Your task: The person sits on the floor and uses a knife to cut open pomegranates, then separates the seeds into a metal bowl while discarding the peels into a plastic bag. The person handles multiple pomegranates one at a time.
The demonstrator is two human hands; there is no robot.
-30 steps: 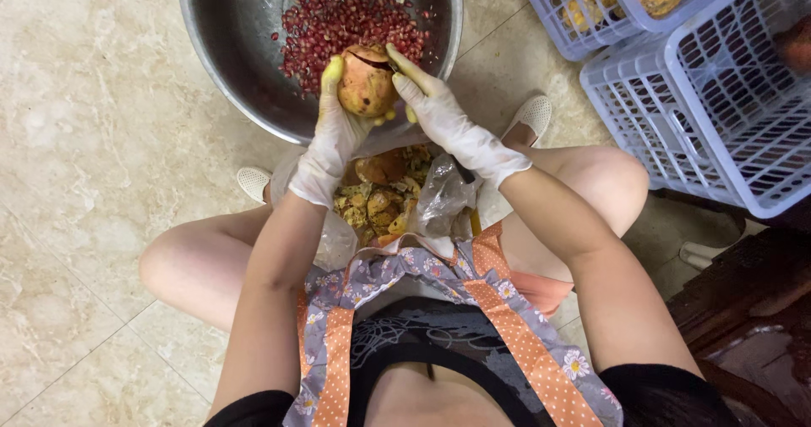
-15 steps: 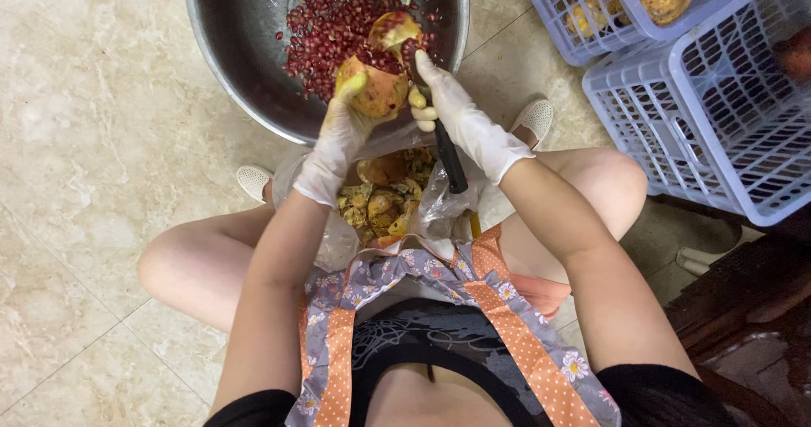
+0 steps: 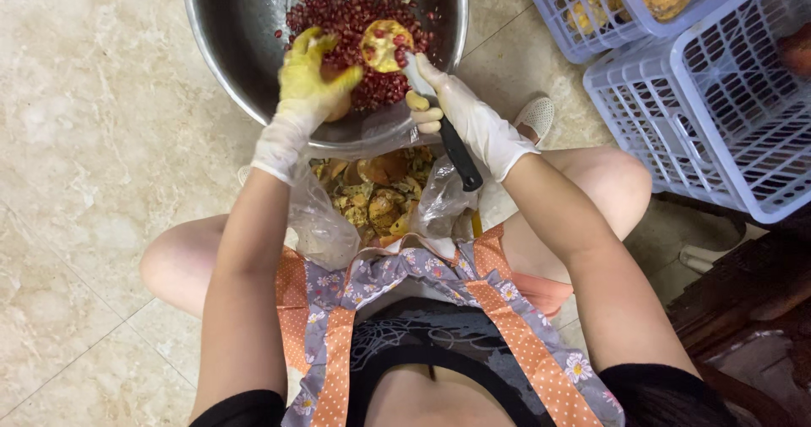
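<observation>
My left hand (image 3: 306, 79), in a yellow-stained glove, is closed over a pomegranate (image 3: 340, 106) above the steel bowl (image 3: 221, 72). My right hand (image 3: 463, 114), in a white glove, grips a black-handled knife (image 3: 461, 155). A cut-off piece of pomegranate (image 3: 387, 45) sits at the knife's tip, just past my fingers. Red seeds (image 3: 346, 11) fill the bowl's bottom. The knife blade is mostly hidden by my hand.
A clear plastic bag of peels (image 3: 372, 201) lies between my knees, below the bowl. Two lilac plastic baskets (image 3: 718, 114) (image 3: 591, 13) stand at the right, the farther one holding yellow peel. Beige tiled floor lies to the left. Dark wooden furniture (image 3: 743, 300) is at the lower right.
The pomegranate was held between both hands; a cut piece has come off toward the right hand, and my left hand has moved left with the fruit.
</observation>
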